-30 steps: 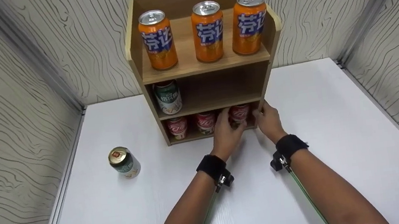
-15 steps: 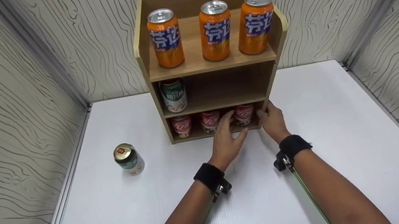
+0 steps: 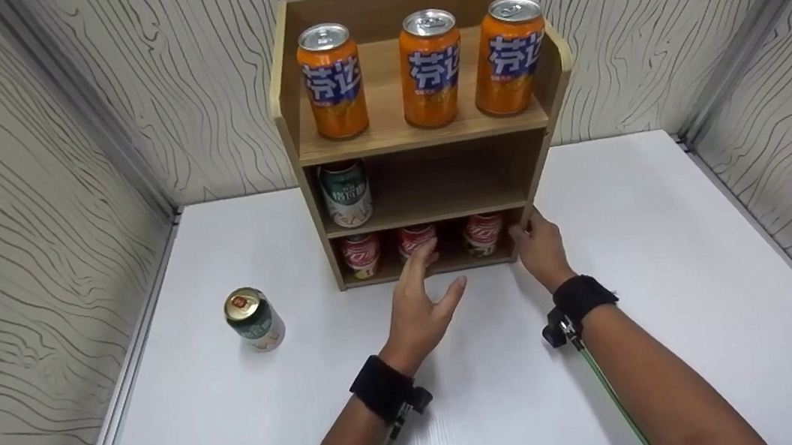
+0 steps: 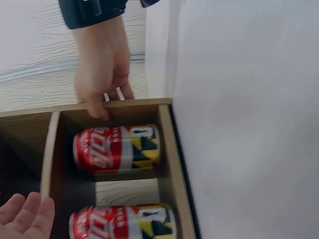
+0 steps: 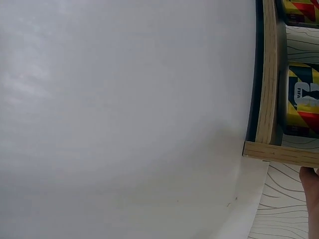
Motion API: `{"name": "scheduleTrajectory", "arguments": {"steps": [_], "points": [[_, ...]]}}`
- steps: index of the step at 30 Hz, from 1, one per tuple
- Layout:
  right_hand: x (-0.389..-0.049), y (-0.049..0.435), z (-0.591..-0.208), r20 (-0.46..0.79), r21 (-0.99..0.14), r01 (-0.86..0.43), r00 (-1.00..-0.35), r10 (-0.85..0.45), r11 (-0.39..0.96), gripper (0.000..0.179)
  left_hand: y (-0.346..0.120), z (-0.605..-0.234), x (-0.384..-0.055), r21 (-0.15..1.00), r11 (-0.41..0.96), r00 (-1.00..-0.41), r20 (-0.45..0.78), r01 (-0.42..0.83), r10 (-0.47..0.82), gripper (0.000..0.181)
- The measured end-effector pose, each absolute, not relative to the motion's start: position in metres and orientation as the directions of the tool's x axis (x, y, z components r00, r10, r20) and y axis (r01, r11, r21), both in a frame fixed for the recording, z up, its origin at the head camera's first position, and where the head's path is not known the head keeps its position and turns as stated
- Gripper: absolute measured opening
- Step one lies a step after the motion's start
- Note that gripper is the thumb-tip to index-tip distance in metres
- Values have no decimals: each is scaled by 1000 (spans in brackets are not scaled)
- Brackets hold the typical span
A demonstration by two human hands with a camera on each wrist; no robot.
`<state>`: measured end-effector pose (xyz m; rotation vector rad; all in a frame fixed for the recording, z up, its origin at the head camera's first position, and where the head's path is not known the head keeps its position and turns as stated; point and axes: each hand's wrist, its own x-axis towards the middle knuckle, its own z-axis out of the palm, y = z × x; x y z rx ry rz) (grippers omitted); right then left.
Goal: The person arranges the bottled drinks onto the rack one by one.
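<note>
A three-tier wooden shelf (image 3: 424,140) stands on the white table. My right hand (image 3: 541,248) holds its right side panel low down; in the left wrist view the thumb lies over the panel's front edge and the fingers are on the outer side. Three red cola cans stand upright on the bottom tier: a left one (image 3: 361,257), a middle one (image 3: 417,242) and a right one (image 3: 482,234). My left hand (image 3: 415,318) is in front of the shelf with thumb and fingers spread, holding nothing. Its fingertips overlap the middle can in the head view.
Three orange soda cans (image 3: 432,71) stand on the top tier. On the middle tier, a green-and-white can (image 3: 347,194) is at the left. Another green-and-white can (image 3: 254,320) stands on the table (image 3: 187,429), left of the shelf. Patterned walls enclose the back and sides.
My left hand has let go of the right cola can and drawn back toward the front left. My right hand stays on the side panel. The head view has shifted slightly.
</note>
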<state>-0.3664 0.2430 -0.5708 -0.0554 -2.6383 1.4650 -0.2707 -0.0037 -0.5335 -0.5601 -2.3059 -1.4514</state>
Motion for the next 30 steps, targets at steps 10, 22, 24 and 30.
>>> {"name": "scheduleTrajectory", "arguments": {"steps": [10,22,24,30], "points": [[-367,243,-573,114,-833,-37,-988,107,552,50,-34,-513,-255,746,419,-832,553,517,41,67],[-366,242,-575,126,-834,-63,-989,78,548,54,-85,-492,-241,746,419,-782,611,518,-121,66],[-366,243,-575,134,-833,-72,-988,73,549,54,-93,-489,-240,752,418,-776,612,510,-155,65],[-367,243,-574,146,-826,-82,-987,72,558,51,-116,-485,-237,736,457,-734,640,500,-228,64]]}}
